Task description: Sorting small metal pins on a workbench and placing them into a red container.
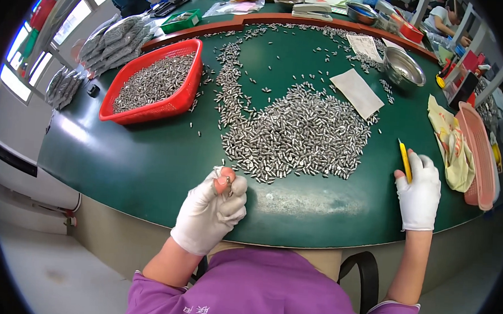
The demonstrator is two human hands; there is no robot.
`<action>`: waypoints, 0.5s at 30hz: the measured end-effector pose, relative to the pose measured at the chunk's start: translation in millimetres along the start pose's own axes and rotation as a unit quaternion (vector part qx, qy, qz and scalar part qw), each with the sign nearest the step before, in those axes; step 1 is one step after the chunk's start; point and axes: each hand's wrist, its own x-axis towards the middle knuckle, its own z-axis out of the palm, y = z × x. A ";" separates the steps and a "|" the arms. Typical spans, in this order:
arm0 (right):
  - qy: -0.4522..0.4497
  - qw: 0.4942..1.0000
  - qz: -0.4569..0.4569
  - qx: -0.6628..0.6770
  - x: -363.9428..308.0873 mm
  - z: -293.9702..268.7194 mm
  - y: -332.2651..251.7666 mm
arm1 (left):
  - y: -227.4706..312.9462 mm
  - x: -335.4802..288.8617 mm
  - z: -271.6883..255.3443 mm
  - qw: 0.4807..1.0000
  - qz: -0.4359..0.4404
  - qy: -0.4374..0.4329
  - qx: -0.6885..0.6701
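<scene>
My left hand (210, 210) wears a white glove with bare fingertips. Thumb and forefinger pinch a small metal part (228, 179), just in front of the large pile of small silvery metal parts (298, 134). At the right, my gloved right hand (420, 191) rests on the green table with its fingers closed around a slim yellow utility knife (405, 160). The knife points away from me, its tip near the table top.
A red plastic basket (196, 69) full of similar parts stands at the left. White paper (357, 92) lies against the pile, near a metal bowl (404, 68). A pink basket (478, 157) and yellowish cloth (452, 147) are at the right edge. Other people sit farther off.
</scene>
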 end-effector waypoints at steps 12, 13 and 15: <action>-0.035 0.875 -0.392 0.283 37.4 0.6 -133.6 | -17.2 10.7 3.4 0.988 0.053 -0.006 0.148; -0.038 0.875 -0.403 0.267 39.0 4.1 -137.2 | -17.3 10.4 1.1 0.987 0.057 -0.004 0.152; -0.077 0.882 -0.395 0.248 37.5 4.8 -141.4 | -17.5 9.8 -2.9 0.988 0.051 0.002 0.144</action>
